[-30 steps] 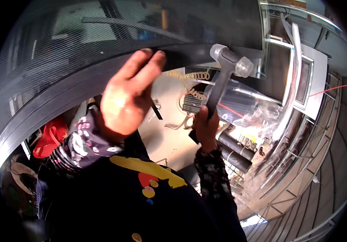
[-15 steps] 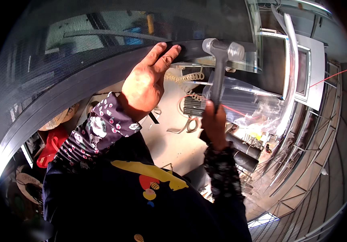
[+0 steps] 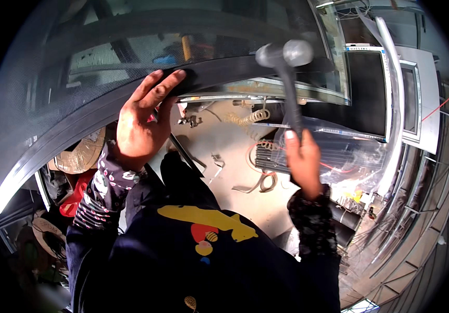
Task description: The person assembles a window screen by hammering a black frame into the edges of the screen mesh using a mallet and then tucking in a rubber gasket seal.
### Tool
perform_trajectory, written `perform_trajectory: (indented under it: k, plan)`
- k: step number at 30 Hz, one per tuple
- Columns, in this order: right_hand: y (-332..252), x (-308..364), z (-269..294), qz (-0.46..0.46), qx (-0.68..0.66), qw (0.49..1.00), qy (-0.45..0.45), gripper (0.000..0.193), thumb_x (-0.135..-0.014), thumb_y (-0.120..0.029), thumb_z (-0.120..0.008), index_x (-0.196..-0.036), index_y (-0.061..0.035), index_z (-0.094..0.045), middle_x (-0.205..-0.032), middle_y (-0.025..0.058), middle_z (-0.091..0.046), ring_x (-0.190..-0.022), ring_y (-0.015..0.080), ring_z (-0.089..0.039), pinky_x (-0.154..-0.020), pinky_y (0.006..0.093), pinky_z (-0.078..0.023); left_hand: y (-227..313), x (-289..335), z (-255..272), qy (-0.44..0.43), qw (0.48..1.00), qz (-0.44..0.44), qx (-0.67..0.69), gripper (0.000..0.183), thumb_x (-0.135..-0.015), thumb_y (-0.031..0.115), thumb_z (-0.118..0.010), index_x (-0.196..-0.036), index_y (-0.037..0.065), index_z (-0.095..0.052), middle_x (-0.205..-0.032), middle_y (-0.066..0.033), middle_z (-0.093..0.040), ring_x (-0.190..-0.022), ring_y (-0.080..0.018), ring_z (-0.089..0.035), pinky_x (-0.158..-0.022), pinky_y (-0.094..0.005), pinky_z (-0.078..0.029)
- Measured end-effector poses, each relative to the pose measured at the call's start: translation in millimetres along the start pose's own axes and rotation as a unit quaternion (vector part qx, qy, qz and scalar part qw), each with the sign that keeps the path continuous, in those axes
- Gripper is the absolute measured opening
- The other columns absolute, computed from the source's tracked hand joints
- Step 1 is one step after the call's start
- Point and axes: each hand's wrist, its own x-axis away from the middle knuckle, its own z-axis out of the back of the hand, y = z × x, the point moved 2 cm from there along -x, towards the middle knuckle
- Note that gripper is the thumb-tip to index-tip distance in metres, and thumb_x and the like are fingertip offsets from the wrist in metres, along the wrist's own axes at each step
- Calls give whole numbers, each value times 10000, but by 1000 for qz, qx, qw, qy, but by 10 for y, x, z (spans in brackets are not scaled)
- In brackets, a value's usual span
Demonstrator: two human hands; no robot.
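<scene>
My right hand (image 3: 305,161) is closed round the black handle of a mallet (image 3: 291,94) with two clear, rounded faces. The mallet's head, slightly blurred, is over the right part of a dark frame bar (image 3: 219,73); I cannot tell whether they touch. That bar edges a dark mesh screen panel (image 3: 130,57), which spans the top and left of the view. My left hand (image 3: 143,125) rests at the bar's near edge, its index and middle fingers stretched out over it. The left thumb is lower, by the bar's underside.
Below the panel lies a pale floor (image 3: 219,172) with a coiled hose (image 3: 256,117) and a loop of strap (image 3: 266,182). At right are dark ribbed strips (image 3: 274,159) in clear plastic, a white-framed panel (image 3: 386,94) and long racks. A taped roll (image 3: 83,151) stands at left.
My left hand has slid left along the bar, its thumb now showing. The mallet leans further left, and my right hand sits further right. The whole view has shifted somewhat.
</scene>
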Motion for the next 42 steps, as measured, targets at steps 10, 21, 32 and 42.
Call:
perform_trajectory:
  k: [10,21,32,42]
  plan:
    - [272,-156,-197,126,-65,990,-14,197,-927,-193,-569,-886,-5,-526,-604,191,-523,-525,334,-539,-520,414,-424,146,65,26,23,994,56,-89,429,-800,-51,-621,-1191,126,-616,-1202,-21,-635,-1159,-310,-556,-968,-364,-468]
    - [697,304,-700,-66,-487,870,-31,496,-924,-539,-501,-833,-53,-468,-570,32,-514,-475,112,-499,-465,239,-408,305,-469,-746,-28,999,-2,-23,506,-768,-73,-618,-1256,46,-549,-1253,-89,-584,-1143,-349,-546,-928,-380,-502]
    - [550,186,-755,-140,-457,874,-89,153,-906,-175,-526,-903,-24,-503,-608,27,-527,-490,97,-502,-463,235,-419,312,-534,-980,-6,998,-47,37,451,-770,-144,-553,-1195,1,-589,-1196,-113,-616,-1091,-347,-579,-882,-366,-529]
    - [45,-176,-241,140,-336,931,2,205,-946,-80,-455,-1124,23,-446,-692,34,-513,-549,68,-454,-510,217,-375,155,20,47,27,988,62,-136,477,-721,-17,-722,-1175,86,-619,-1173,-41,-646,-1038,-336,-590,-943,-396,-470]
